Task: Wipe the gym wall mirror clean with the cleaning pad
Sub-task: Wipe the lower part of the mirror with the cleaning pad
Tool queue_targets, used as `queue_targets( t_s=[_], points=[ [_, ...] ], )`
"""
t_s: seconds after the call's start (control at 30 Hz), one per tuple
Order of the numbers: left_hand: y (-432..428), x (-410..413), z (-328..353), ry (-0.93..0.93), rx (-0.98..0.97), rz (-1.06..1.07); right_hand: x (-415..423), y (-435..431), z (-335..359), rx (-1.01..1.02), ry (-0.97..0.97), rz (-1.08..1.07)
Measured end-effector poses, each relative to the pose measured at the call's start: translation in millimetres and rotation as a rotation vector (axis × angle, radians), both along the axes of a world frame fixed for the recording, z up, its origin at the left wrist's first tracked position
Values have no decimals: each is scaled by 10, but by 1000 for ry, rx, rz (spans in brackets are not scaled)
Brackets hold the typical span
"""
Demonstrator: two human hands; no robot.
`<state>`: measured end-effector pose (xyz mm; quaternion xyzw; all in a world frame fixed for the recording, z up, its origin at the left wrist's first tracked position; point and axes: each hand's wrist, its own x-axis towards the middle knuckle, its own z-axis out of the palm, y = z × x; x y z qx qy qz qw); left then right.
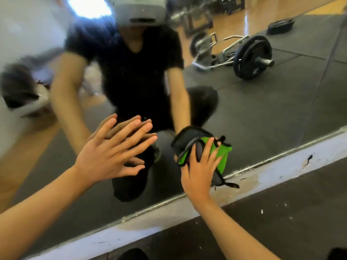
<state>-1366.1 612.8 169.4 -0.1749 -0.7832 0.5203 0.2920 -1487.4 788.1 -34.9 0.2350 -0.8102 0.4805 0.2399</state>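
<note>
The right hand (199, 166), fingers spread, presses the green cleaning pad (212, 154) flat against the wall mirror (262, 109) at lower centre-right, just above its bottom edge, while the open left hand (110, 151) braces on the glass beside it.

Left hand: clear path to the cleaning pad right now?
Probably yes. The left hand is open and flat at the mirror, beside the green and black cleaning pad that the right hand presses to the glass. Nothing lies between them.
</note>
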Motion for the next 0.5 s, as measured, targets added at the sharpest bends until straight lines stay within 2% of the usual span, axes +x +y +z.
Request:
queue_targets(
  t_s=[0.07, 0.17, 0.23, 0.37, 0.43, 0.5],
  points=[
    [0, 5, -50, 66, 87, -7, 207, 30, -413, 68, -84, 52],
    [-7, -30, -83, 119, 136, 7, 47, 30, -131, 29, -65, 27],
    [-5, -35, -83, 133, 160, 1, -183, 58, 466, -25, 53, 30],
    [6, -22, -98, 152, 193, -25, -707, 231, 1768, -17, 437, -40],
    [28, -4, -69, 147, 217, -41, -815, 277, 1961, 24, 519, -99],
    [52, -28, -55, 136, 240, -52, -804, 321, 1691, 79, 522, -93]
  ],
)
